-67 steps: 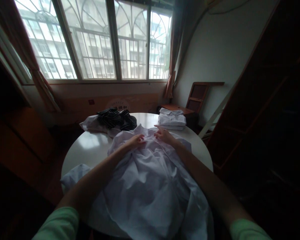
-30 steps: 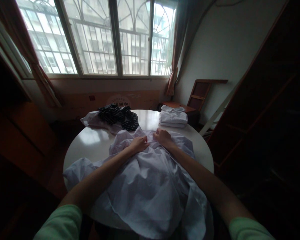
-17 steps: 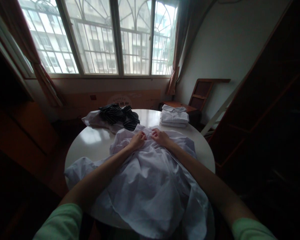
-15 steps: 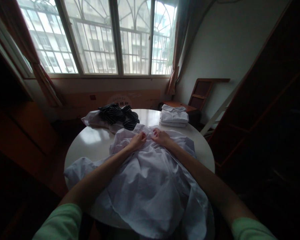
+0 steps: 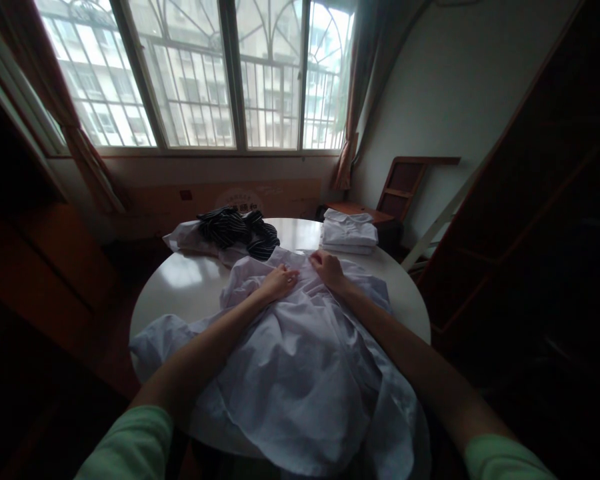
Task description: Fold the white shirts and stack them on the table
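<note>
White shirt (image 5: 300,373) on round table (image 5: 180,283): light, limp, creases easily; both hands at 12 o'clock end; left hand (image 5: 279,283) flat, open; right hand (image 5: 329,269) loosely curled, pressing cloth; best hold: collar edge

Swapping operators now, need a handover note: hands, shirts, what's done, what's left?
Left hand: flat on the white shirt near its far end, gripping nothing.
Right hand: beside it on the same shirt; grip unclear.
Shirt lies spread and crumpled over the round table, near hem hanging off the edge.
Done: folded white stack at far right.
Left: this shirt unfolded; striped garment pile at far left.
</note>
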{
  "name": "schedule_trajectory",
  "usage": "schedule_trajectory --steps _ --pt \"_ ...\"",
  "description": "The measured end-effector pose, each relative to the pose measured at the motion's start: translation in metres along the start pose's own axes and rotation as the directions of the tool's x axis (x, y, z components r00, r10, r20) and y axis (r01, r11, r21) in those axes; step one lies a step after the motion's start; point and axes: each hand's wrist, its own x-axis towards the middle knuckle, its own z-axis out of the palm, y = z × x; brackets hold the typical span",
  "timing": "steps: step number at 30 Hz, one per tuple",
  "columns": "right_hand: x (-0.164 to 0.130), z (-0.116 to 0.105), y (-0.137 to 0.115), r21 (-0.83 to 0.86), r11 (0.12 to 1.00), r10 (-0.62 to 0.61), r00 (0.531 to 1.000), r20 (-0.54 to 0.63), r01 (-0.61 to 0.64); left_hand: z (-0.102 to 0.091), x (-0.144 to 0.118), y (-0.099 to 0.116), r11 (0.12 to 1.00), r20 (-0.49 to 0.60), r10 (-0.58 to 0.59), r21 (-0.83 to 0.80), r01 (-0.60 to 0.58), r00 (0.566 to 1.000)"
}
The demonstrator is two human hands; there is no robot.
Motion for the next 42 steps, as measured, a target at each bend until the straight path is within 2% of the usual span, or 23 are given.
schedule_trajectory --steps 3,7,15,22,35,42 --pt "-0.005 0.009 -0.003 0.018 0.994 -0.113 0.989 0.099 0.112 0.002 0.001 0.0 1.0 0.003 -0.021 0.018 0.021 1.0" --pt "-0.013 0.02 -0.005 -0.032 0.987 -0.147 0.963 0.226 0.158 0.004 0.001 -0.002 1.0 -0.032 -0.023 0.013 0.024 0.999" --pt "-0.017 0.021 -0.006 -0.098 0.983 -0.134 0.974 0.185 0.154 -0.001 -0.004 0.002 0.999 -0.026 0.021 0.025 -0.02 0.999" --pt "-0.02 0.021 -0.008 -0.167 0.982 -0.06 0.98 0.19 0.093 -0.002 -0.005 0.006 0.996 -0.031 -0.07 0.046 0.071 0.997" --pt "-0.021 0.017 -0.01 -0.186 0.979 -0.047 0.98 0.194 0.084 0.001 -0.005 0.002 0.998 -0.055 -0.004 0.063 0.007 0.998" --pt "-0.021 0.021 -0.008 -0.21 0.976 -0.02 0.982 0.187 0.059 0.0 -0.005 0.004 0.998 -0.059 -0.017 0.055 0.021 0.998"
